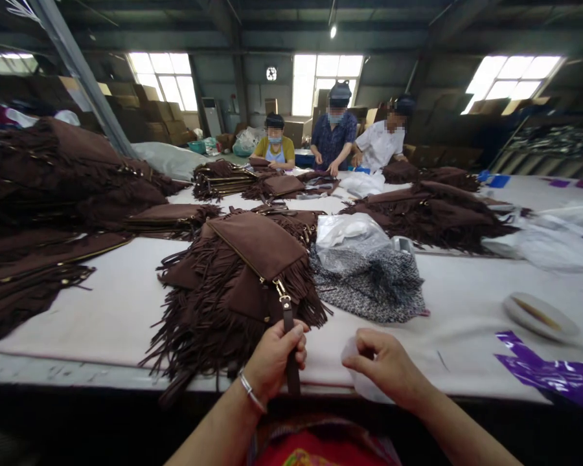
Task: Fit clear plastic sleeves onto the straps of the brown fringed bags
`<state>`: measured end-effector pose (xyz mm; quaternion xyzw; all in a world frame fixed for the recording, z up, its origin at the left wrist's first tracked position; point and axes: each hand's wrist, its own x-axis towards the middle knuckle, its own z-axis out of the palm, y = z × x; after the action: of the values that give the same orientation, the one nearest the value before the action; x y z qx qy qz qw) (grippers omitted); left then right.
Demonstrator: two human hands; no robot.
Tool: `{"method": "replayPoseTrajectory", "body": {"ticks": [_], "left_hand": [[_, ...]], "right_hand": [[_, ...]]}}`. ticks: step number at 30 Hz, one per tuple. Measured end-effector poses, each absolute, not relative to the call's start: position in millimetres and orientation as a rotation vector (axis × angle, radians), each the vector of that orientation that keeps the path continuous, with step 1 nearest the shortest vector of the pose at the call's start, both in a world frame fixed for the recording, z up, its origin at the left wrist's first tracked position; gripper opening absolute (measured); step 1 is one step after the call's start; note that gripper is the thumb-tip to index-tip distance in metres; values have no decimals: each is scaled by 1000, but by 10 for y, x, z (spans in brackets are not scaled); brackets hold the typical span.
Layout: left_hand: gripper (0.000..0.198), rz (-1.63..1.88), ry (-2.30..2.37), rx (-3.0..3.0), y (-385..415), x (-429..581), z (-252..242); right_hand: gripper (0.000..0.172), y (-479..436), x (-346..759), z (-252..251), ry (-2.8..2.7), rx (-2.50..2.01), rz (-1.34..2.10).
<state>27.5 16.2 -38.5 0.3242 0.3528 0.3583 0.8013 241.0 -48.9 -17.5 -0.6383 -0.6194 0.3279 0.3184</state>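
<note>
My left hand (274, 359) is closed around the dark wrist strap (288, 323) of a brown suede fringed bag (257, 249) that lies on top of a pile of the same bags at the table's near edge. The strap hangs from a gold clasp at the bag's zip corner. My right hand (386, 366) is closed in a pinch on a small piece of white tissue or film (362, 385) at the table edge, a little right of the strap. A bracelet sits on my left wrist.
The long white table (116, 304) carries more stacks of brown fringed bags (53, 188), a grey patterned cloth (369, 285), clear plastic bags (350, 233), a white tape roll (539, 317) and purple film (558, 372). Three people work at the far end. Cardboard boxes line the back wall.
</note>
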Motion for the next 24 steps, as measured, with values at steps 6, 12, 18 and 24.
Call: {"method": "replayPoseTrajectory", "body": {"ticks": [6,12,18,24], "left_hand": [[45,674,805,799,75,248,-388],[40,713,950,1014,17,204,-376],[36,716,871,954,9,173,-425],[41,656,773,695,27,213,-497]], "right_hand": [[26,-407,2062,-234,-1571,-1679,924],[25,-333,1907,-327,-1615,-1669,906],[17,-437,1901,-355,-1428,-1527,1170],[18,-504,1913,-267,-1300,-1448,1308]]}}
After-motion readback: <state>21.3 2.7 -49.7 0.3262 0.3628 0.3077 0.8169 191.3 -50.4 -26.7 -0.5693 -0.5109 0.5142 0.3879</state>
